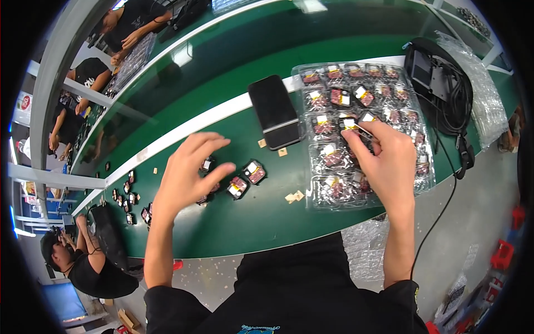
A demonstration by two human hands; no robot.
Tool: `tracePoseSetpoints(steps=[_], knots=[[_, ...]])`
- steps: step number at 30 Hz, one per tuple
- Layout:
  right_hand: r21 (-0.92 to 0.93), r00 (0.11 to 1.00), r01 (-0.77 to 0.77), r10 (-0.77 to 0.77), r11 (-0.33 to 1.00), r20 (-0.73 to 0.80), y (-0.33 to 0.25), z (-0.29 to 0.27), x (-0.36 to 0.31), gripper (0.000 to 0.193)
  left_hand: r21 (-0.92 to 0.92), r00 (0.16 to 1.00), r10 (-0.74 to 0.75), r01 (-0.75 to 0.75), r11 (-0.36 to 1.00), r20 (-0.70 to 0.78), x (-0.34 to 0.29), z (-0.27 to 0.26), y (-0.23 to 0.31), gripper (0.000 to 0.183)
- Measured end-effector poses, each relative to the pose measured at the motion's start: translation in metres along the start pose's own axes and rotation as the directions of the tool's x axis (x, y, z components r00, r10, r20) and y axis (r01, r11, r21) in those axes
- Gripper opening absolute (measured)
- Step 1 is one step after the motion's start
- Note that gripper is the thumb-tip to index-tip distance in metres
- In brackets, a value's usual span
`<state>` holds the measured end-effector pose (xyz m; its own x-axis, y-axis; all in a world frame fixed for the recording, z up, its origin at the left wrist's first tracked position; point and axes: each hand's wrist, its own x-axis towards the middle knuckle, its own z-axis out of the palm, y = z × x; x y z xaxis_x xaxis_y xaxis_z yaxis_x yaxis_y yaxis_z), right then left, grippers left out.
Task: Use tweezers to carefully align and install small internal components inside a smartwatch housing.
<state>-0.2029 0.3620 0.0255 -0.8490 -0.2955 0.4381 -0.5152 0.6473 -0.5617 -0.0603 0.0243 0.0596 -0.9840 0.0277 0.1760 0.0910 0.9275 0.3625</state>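
Observation:
My right hand (385,158) reaches over a clear plastic blister tray (312,196). Its thumb and forefinger are pinched at a small black module (349,124) with a white and yellow label, in the tray's middle. Part of that module and the pockets below are covered by the hand. More such modules fill pockets around it. To the left, my left hand (186,172) hovers open over the green table, fingers spread and holding nothing. Beside its thumb lie loose modules, among them one tilted module (255,172) and another module (237,187); others are partly hidden behind the hand.
A black phone-like slab (273,108) lies left of the tray. Right of it are a black bag with coiled cable (445,83) and bubble wrap (484,100). Small yellowish scraps (295,196) dot the table. Several modules (127,197) lie far left, near a seated co-worker (94,261).

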Motion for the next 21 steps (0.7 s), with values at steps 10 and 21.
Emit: tracePoseSetpoints(steps=[10, 21], knots=[[0.166, 0.996, 0.077, -0.083, 0.983, 0.031, -0.069, 0.017, -0.022, 0.028, 0.085, 0.991, -0.08, 0.09, 0.992, -0.106, -0.061, 0.046, -0.003, 0.113], [-0.009, 0.877, 0.271, -0.243, 0.962, 0.414, -0.127, 0.085, -0.042, 0.031, 0.011, 0.983, -0.043, 0.046, 0.999, -0.18, -0.065, 0.06, -0.013, 0.049]])
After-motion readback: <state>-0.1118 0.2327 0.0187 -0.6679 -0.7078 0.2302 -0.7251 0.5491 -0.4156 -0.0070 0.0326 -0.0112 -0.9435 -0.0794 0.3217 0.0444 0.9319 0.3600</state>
